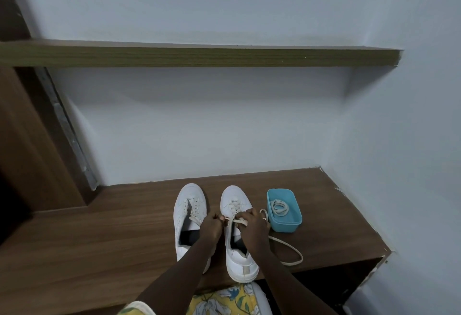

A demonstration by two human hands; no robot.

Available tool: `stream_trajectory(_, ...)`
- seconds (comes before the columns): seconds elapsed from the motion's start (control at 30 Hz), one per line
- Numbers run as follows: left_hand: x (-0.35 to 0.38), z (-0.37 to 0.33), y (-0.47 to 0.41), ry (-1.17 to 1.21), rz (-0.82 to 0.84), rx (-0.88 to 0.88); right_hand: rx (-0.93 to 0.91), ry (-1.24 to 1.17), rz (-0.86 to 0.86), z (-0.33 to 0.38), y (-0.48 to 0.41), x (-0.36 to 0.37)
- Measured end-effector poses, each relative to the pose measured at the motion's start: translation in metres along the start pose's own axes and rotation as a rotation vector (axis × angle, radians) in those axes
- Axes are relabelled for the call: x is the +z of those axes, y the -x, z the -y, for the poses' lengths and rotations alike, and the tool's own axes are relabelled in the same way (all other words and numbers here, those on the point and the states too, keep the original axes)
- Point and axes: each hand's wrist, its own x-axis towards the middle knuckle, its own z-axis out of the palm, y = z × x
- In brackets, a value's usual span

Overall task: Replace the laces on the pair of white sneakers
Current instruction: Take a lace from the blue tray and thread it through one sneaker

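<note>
Two white sneakers stand side by side on the brown wooden counter [99,234], toes toward the wall. The left sneaker [190,214] has bare eyelets and an open tongue. The right sneaker [235,229] carries a cream lace [289,247] through its front eyelets; the lace's loose end loops across the counter to the right. My left hand [212,226] pinches one lace end beside the right sneaker's tongue. My right hand [253,224] grips the other lace strand over that shoe's opening. A blue plastic box [287,224] to the right holds another coiled lace [280,207].
A pale wall rises behind the counter, with a wooden shelf [199,56] overhead. A dark wooden panel with a metal rail [67,125] stands at the left. The counter's right end drops off near the side wall. Floral fabric [219,299] shows at the bottom edge.
</note>
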Motion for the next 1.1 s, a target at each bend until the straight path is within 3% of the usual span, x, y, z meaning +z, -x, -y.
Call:
stream_trajectory(0.2,-0.006,-0.009,0.007,0.530,-0.100,0.009,0.047,0.003,-0.054,-0.006,0.002,-0.005)
stream_trajectory(0.3,-0.018,-0.017,0.004,0.602,-0.169,-0.036,0.065,-0.002,-0.101,-0.008,0.002,-0.005)
stream_trajectory(0.47,-0.034,-0.019,0.000,0.126,-0.152,0.104,0.049,-0.075,-0.190,-0.003,0.005,0.002)
stream_trajectory(0.7,-0.019,-0.017,0.001,-0.744,0.221,0.340,-0.012,-0.039,-0.159,0.006,0.005,-0.004)
stream_trajectory(0.77,-0.015,-0.015,0.001,-0.791,0.178,0.361,0.005,-0.081,-0.154,0.004,0.004,-0.006)
stream_trajectory(0.9,-0.021,-0.019,0.004,-0.662,-0.009,0.342,0.124,-0.132,-0.140,0.000,0.002,-0.009)
stream_trajectory(1.1,-0.045,-0.033,0.004,-0.910,-0.342,0.355,0.248,-0.140,-0.088,-0.004,0.002,-0.006)
